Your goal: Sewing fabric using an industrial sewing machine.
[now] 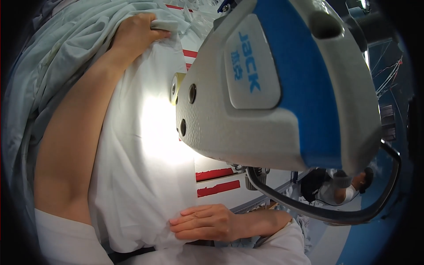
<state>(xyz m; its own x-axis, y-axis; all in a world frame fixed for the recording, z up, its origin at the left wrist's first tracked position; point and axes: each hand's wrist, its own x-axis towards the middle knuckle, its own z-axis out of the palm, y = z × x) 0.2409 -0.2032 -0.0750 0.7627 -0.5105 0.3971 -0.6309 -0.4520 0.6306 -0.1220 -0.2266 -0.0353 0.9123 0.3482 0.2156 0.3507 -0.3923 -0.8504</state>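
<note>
White fabric runs along the bed of a sewing machine, whose white and blue head fills the right of the view. Stretched far forward, my left hand is closed on a fold of the cloth at its far end. Near me, my right hand lies flat over the cloth's right edge, fingers extended and side by side. A bright lamp glow falls on the fabric beside the machine head. The head hides the needle and presser foot.
Bunched pale cloth is heaped at the left and far left. Red tape strips mark the white machine bed. A black curved bar hangs off the machine at the right. Another person sits in the background right.
</note>
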